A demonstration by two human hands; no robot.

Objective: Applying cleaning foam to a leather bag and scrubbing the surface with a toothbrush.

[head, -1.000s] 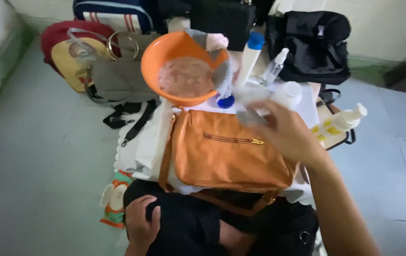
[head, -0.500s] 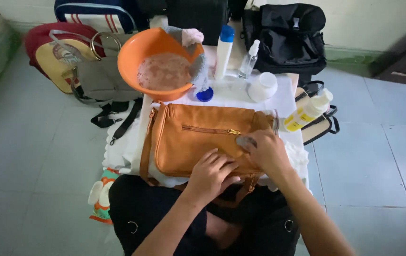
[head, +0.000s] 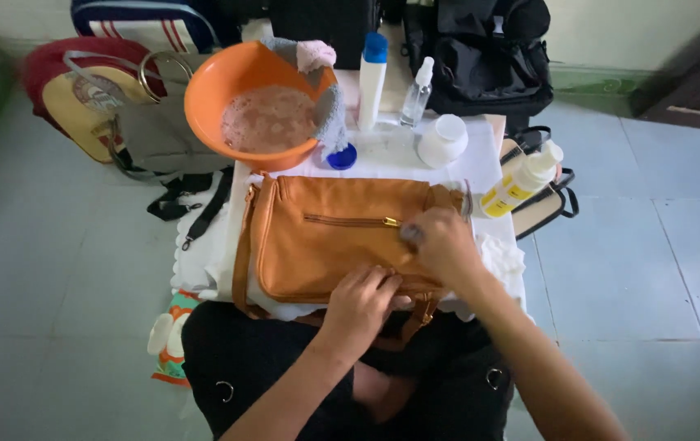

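I see the tan-orange leather handbag (head: 329, 241) lying flat on the white-covered low table, its long side running left to right and its front face turned up. A gold zipper crosses that face, shut, with the pull at its right end. The strap loops down the left edge, and the near edge overhangs toward my lap.

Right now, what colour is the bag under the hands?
Tan-orange bag with a gold zip; the head view shows it clearly.
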